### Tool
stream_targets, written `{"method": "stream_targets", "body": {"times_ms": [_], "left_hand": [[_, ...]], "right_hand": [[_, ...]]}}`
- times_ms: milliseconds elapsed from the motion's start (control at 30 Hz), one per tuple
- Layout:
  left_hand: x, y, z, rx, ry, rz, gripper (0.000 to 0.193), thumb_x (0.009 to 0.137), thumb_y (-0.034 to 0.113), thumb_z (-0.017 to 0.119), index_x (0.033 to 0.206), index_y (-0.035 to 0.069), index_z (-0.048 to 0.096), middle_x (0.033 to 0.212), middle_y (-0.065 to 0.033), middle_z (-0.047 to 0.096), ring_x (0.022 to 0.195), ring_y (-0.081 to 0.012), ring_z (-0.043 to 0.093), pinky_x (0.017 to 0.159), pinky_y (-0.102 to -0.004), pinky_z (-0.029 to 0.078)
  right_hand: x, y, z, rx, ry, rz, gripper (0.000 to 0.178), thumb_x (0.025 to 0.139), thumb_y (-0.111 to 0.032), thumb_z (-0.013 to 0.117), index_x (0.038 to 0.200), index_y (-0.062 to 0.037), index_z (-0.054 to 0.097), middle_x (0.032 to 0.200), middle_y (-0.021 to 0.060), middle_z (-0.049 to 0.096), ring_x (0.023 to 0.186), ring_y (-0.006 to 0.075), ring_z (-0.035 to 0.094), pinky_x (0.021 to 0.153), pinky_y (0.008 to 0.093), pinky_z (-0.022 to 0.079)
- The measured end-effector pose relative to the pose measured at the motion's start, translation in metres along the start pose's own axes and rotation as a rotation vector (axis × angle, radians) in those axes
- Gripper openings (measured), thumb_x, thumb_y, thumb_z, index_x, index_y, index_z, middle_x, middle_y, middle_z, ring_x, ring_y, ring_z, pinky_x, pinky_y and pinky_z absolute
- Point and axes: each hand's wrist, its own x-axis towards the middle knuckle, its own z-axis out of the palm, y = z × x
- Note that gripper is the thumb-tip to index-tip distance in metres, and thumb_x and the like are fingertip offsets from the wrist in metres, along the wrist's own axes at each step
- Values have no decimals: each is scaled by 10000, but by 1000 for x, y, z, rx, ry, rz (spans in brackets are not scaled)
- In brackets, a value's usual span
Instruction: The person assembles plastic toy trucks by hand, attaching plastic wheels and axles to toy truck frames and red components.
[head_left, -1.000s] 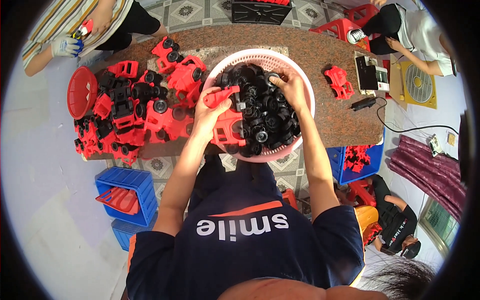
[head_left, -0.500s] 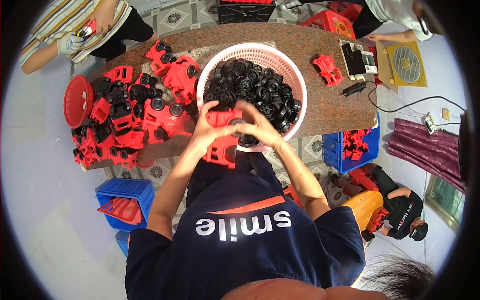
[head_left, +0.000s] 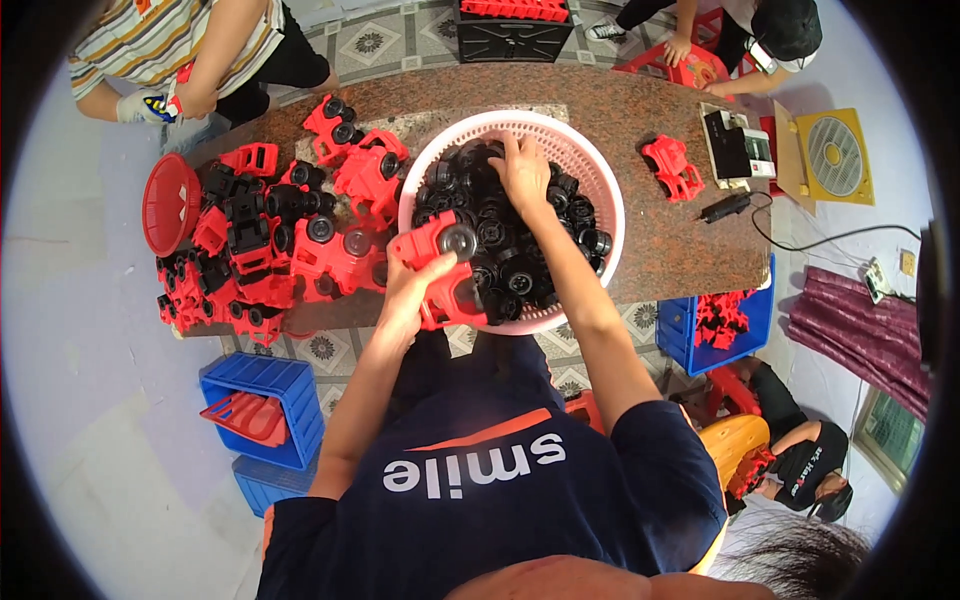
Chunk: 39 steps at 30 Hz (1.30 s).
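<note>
My left hand point(head_left: 408, 292) is closed on a red toy car body point(head_left: 437, 272), held over the near left rim of a pink-white plastic basket point(head_left: 612, 200). One black wheel point(head_left: 457, 241) sits on the upper side of that body. Inside the basket lies a heap of loose black toy wheels point(head_left: 515, 275). My right hand point(head_left: 524, 178) reaches down onto the far part of this heap, its fingers spread and fingertips touching the wheels; no wheel shows in its grasp.
Red and black toy cars point(head_left: 330, 250) pile up on the table's left beside a red basket point(head_left: 171, 205). One red body point(head_left: 672, 168) lies right, near a black cable device point(head_left: 725, 207). Blue crates point(head_left: 262, 410) stand below. Co-workers are at the far left, far right and lower right.
My right hand has left the car body and moved away into the wheel heap. My left hand keeps hold of the body, now tilted with a wheel facing up.
</note>
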Motion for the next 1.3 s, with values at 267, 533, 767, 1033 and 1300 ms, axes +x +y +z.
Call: {"method": "stream_targets", "body": {"times_ms": [267,533,767,1033,1300], "left_hand": [[42,21,-5,-150,102,118,427,834,49,705,1238,38,568,1147,-82,648,1011,-201,654,890,-363,548],[38,37,10,-202,14,69,404,768,42,777,1134,30,607,1043,-85,674,929,-199,678,822,-364,576],[30,37,11,-139,-33,79,362,785,53,769,1115,39,620,1018,-81,677,895,-196,683,782,-352,584],[13,30,11,-104,-78,25,779,778,52,785,1360,83,267,1242,-111,556,1094,-215,605,913,-388,538],[-6,20,19,-43,-136,181,981,686,-86,762,1422,95,138,1251,-147,497,1094,-247,593,876,-375,557]], "right_hand": [[-36,-20,-58,678,-83,263,282,703,-42,781,955,-31,654,878,107,605,698,235,602,673,343,515],[-74,-73,-130,263,16,-672,310,674,-22,693,971,-70,615,950,95,583,781,235,615,639,320,521],[-79,-67,-136,176,-215,-733,315,708,-78,674,1013,-68,598,1053,133,576,937,283,612,798,369,521],[-77,-80,-101,1341,-673,494,755,937,-373,601,1496,-8,250,1374,196,477,1268,239,458,1076,346,353],[-83,-81,-101,1407,-713,486,837,822,-325,710,1469,29,314,1388,215,454,1334,276,389,1107,371,316]]}}
